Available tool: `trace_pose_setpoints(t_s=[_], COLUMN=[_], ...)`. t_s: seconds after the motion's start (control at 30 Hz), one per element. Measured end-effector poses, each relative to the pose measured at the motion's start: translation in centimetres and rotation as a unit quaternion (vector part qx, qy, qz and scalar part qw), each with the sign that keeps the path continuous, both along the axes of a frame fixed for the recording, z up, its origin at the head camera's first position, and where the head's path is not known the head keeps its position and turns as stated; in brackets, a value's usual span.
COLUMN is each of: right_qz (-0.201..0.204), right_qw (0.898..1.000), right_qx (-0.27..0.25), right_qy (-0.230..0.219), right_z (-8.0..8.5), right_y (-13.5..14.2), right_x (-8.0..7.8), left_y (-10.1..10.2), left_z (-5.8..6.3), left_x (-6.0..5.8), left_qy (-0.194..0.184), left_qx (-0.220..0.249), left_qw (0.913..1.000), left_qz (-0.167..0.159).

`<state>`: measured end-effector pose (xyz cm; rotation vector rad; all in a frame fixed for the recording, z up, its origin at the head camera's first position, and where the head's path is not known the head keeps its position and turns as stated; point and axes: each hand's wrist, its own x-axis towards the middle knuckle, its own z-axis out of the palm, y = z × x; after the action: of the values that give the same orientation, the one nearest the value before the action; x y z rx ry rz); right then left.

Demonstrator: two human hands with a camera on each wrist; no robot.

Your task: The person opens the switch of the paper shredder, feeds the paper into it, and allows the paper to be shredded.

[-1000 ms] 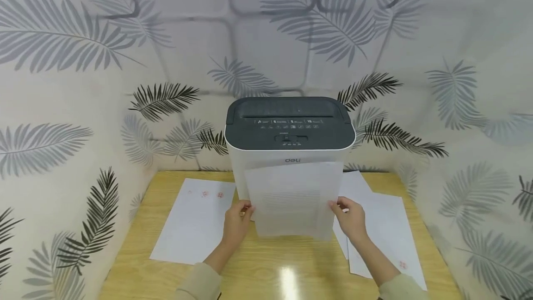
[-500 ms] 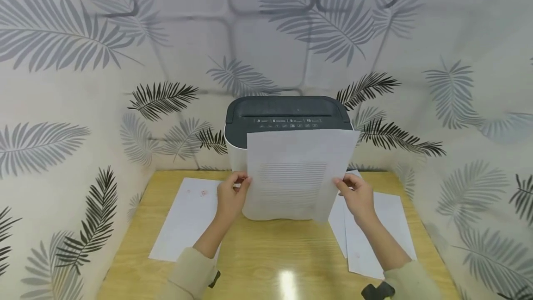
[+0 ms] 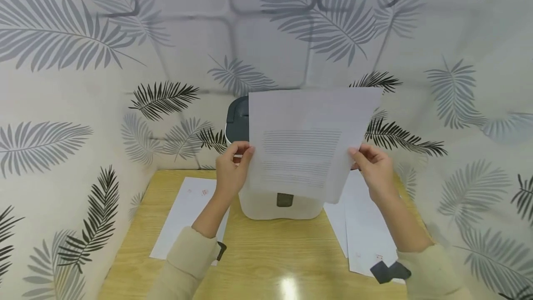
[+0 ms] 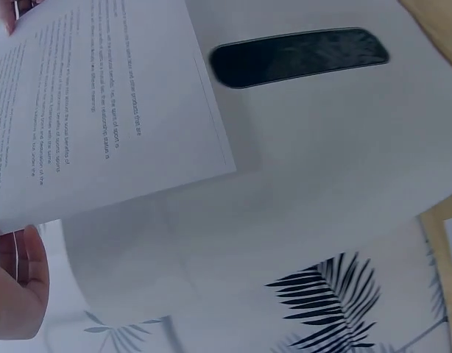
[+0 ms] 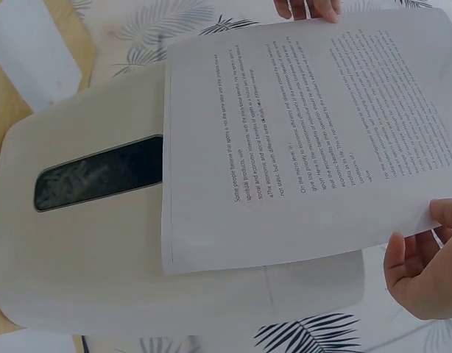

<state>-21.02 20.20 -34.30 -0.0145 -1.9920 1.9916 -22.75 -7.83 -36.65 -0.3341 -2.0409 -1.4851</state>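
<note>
A printed sheet of paper (image 3: 308,110) is held up by its two side edges in front of the paper shredder (image 3: 258,205). My left hand (image 3: 231,170) pinches the left edge between thumb and fingers. On the opposite edge, my right hand (image 3: 376,170) has the same kind of pinch. Lines of text show on the paper (image 5: 204,235) in the right wrist view. Most of the shredder's dark top (image 3: 238,121) is hidden behind the sheet. Below the sheet's lower edge, a dark window (image 3: 285,199) shows in the white front.
Another sheet (image 3: 179,226) with small red marks lies on the wooden table (image 3: 270,258) at left. Overlapping sheets (image 3: 366,230) lie at right, partly under my right forearm. A leaf-patterned cloth (image 3: 187,50) stands behind and at both sides.
Both hands have lifted the sheet from low against the shredder's front to above its top. The shredder's window has come into view beneath it.
</note>
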Motion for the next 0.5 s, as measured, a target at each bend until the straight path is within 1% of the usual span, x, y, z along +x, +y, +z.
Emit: trace_pose_setpoints(t_s=[0.13,0.27,0.33,0.43,0.5], right_qz=[-0.006,-0.033,-0.036,-0.033,-0.031], right_qw=[0.998,0.994,0.992,0.986,0.983], right_qx=[-0.051,-0.083,-0.105,-0.140,-0.146], right_qy=[0.042,0.057,0.065,0.089,0.106], right_z=[1.9,4.1,5.3,7.0,7.9], right_y=[0.3,0.3,0.2,-0.1,-0.2], right_x=[-0.4,-0.7,-0.9,-1.4,-1.7], left_y=[0.4,0.8,0.7,0.7,0.8], left_z=[1.6,3.3,4.2,5.6,6.6], left_x=[-0.3,-0.8,-1.1,-1.4,-1.7], left_qy=[0.017,0.046,0.066,0.091,0.106], left_qx=[0.006,0.018,0.029,0.048,0.061], left_qw=[0.9998,0.9987,0.9971,0.9938,0.9912], left_qz=[-0.003,-0.012,-0.023,-0.040,-0.049])
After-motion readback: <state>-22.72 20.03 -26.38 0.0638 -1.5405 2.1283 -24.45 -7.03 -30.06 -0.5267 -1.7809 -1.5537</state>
